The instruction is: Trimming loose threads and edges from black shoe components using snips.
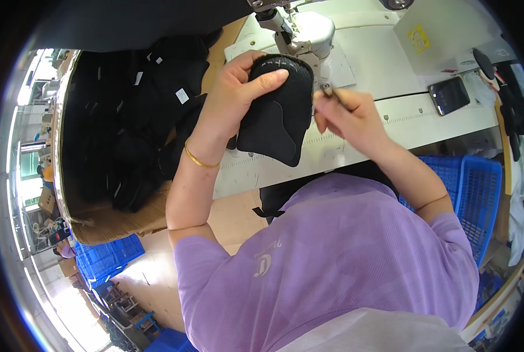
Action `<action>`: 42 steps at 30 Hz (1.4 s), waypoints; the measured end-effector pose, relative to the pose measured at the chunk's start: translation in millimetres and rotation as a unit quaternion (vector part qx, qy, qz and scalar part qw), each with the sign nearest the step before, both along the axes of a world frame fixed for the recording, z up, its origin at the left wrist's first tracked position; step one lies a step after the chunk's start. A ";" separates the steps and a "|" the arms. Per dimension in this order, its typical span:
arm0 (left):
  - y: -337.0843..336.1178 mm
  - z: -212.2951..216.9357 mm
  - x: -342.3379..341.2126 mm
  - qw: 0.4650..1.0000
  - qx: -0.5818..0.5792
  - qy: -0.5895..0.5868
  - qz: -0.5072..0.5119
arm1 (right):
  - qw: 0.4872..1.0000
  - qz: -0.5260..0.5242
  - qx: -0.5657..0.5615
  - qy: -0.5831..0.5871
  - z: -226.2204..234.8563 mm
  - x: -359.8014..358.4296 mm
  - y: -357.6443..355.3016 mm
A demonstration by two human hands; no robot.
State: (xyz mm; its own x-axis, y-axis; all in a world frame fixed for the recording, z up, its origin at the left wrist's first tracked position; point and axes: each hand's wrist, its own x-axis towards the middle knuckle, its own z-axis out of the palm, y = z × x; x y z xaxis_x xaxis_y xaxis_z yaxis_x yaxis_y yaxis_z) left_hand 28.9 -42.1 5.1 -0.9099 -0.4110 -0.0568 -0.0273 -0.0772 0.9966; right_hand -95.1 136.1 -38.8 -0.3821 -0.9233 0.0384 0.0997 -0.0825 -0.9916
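Observation:
My left hand (238, 88) grips a black stitched fabric piece (276, 126), thumb on top and fingers behind it. The piece has a rounded upper edge with pale marks or stitches and a curved seam lower down. Just right of it, my right hand (351, 120) is closed around a small dark tool (330, 92), slightly blurred, its kind unclear. The tool's tip lies near the piece's right edge. Behind both hands stands a white sewing machine (311, 35), its metal needle area close above the fabric. I cannot see my left fingers under the piece.
At left, a cardboard-lined surface (106, 229) bears a heap of black fabric pieces (138, 117) with white tags. A dark phone (449, 95) lies on the white sewing table (391, 120) at right. Blue plastic crates (479, 199) stand beside me; another blue crate (106, 258) is lower left.

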 end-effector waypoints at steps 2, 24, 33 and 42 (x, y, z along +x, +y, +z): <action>-5.4 3.5 -5.2 1.000 0.005 0.020 0.013 | 0.999 -0.010 -0.008 0.035 1.2 10.2 -4.4; -20.0 26.6 -24.3 0.994 0.023 -0.011 0.107 | 0.994 -0.041 -0.043 -0.087 24.1 2.6 -35.1; -4.9 18.7 -19.3 0.989 -0.004 0.043 0.144 | 0.998 -0.049 -0.010 -0.032 24.5 11.1 -16.6; 27.9 5.8 7.7 0.988 0.117 0.055 0.087 | 0.997 -0.014 -0.015 -0.069 28.9 17.9 5.3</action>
